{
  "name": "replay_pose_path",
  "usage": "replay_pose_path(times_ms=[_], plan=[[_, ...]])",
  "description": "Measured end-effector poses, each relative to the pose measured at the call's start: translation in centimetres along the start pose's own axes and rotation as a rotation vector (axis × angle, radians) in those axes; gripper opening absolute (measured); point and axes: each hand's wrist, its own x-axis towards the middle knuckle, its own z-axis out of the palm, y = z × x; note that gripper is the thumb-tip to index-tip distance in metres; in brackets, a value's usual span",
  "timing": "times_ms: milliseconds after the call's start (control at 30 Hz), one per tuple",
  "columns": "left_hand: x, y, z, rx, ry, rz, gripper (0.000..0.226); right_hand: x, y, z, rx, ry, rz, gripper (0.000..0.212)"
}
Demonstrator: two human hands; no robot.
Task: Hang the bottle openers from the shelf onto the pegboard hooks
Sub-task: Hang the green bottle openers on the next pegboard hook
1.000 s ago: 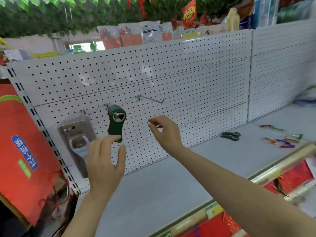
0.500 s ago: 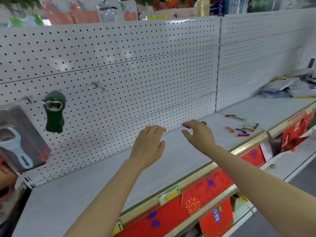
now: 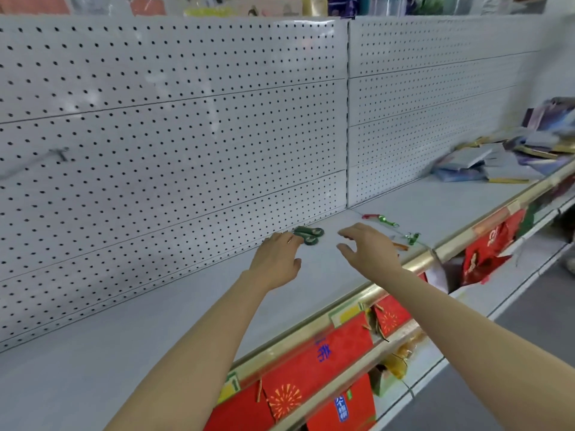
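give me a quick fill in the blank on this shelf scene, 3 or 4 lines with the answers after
1. The green bottle openers lie flat on the ____ at the foot of the pegboard.
2. The left hand reaches them with fingers that hold ____.
3. The hook at the far left of the pegboard is ____.
4. Of the two hands, the ____ hand is farther from the pegboard.

Missing words: shelf; nothing; empty; right

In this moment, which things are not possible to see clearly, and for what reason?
- Green bottle openers, head view: the left hand covers their near ends, so contact cannot be told.
- Small coloured openers further right: too small to identify.
- Pile of packets on the shelf: motion blur.
- Pegboard hook at left: blurred, its tip unclear.
- Right hand: open above the shelf.
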Motion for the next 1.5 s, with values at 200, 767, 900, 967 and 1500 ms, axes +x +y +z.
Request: replay_pose_path(times_ms=[200,767,900,967,1500], plan=[[6.9,-0.6,4.1,0.021,-0.128,-0.037,0.049,3.9,4.7,2.9,0.0,-0.085,0.01,0.038],[23.3,-4.4,15.1,-0.049,-0.552,-0.127,0.037,16.7,14.4,12.3,0.033,-0.367,-0.045,0.037],[23.4,-5.8,16.0,-0.005,-0.482,-0.118,0.044,18.8,14.8,14.5,0.058,-0.442,-0.03,0.035],[23.2,-5.7,16.5,-0.005,-0.426,-0.147,0.039,19.8,14.9,15.6,0.051,-0.494,-0.031,0.033],[14.6,-3.8,14.5,-0.339,-0.215,-0.918,0.042,25.0,13.0,22.8,-0.078,-0.681,0.115,0.072]])
